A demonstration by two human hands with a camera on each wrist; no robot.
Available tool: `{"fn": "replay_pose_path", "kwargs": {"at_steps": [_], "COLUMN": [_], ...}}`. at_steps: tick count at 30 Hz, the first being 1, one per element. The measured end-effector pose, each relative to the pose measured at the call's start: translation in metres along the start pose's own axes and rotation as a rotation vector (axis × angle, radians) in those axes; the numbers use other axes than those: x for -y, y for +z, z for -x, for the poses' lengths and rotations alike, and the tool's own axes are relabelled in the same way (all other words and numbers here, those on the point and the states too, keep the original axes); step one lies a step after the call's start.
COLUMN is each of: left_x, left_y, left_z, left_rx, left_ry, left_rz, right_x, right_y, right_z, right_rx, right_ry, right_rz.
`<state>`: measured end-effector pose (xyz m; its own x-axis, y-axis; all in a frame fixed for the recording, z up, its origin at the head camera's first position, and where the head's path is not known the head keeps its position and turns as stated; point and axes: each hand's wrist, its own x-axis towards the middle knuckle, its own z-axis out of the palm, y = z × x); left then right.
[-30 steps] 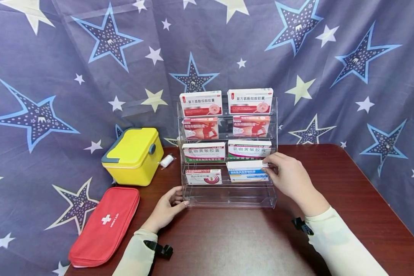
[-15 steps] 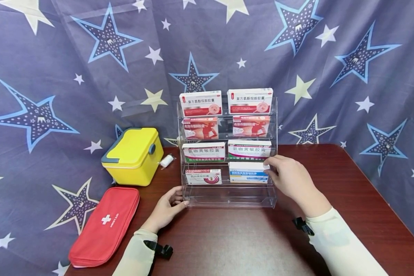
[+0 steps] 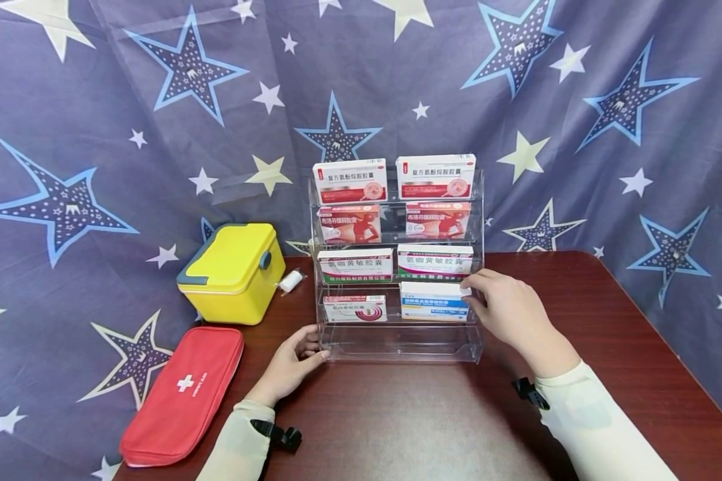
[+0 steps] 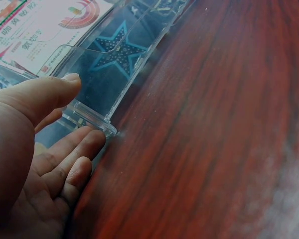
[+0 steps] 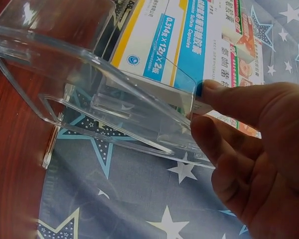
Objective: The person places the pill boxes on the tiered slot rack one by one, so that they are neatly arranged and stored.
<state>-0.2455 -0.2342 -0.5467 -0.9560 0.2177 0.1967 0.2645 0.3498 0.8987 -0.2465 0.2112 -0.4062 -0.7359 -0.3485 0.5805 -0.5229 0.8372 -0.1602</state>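
A clear tiered display rack [image 3: 397,341] stands on the table with medicine boxes in its upper four tiers. My left hand [image 3: 291,366] holds the rack's lower left corner; in the left wrist view the thumb lies over the front and the fingers [image 4: 87,144] sit at the side panel. At the right end of the fourth tier, my right hand [image 3: 513,312] pinches a white, blue and yellow medicine box [image 3: 434,302] by its right edge. The right wrist view shows the thumb [image 5: 229,99] on that edge, close to the rack's side panel.
Left of the rack sit a yellow box with a grey-blue trim [image 3: 234,267], a small white wrapped roll [image 3: 291,280] and a red first-aid pouch [image 3: 183,394]. A pink-and-white medicine box [image 3: 355,309] shares the fourth tier. A starry curtain [image 3: 361,67] hangs behind.
The blue-and-white box has settled lower and slightly right into the fourth tier, my right hand moving with it. My left hand has stayed at the rack's corner.
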Motion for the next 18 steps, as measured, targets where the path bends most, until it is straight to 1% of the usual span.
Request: {"fn": "replay_pose_path", "kwargs": {"at_steps": [9, 18], "left_x": [0.001, 0.0002], "left_y": [-0.0006, 0.0004], "left_z": [-0.0011, -0.0011], "left_rx": [0.012, 0.018], "left_ry": [-0.006, 0.01], "left_rz": [-0.017, -0.011], "right_x": [-0.0005, -0.0012], "right_y": [-0.0004, -0.0018], "right_z": [-0.0006, 0.0], "right_rx": [0.011, 0.019], "right_ry": [-0.002, 0.011], "right_rz": [0.002, 0.0]}}
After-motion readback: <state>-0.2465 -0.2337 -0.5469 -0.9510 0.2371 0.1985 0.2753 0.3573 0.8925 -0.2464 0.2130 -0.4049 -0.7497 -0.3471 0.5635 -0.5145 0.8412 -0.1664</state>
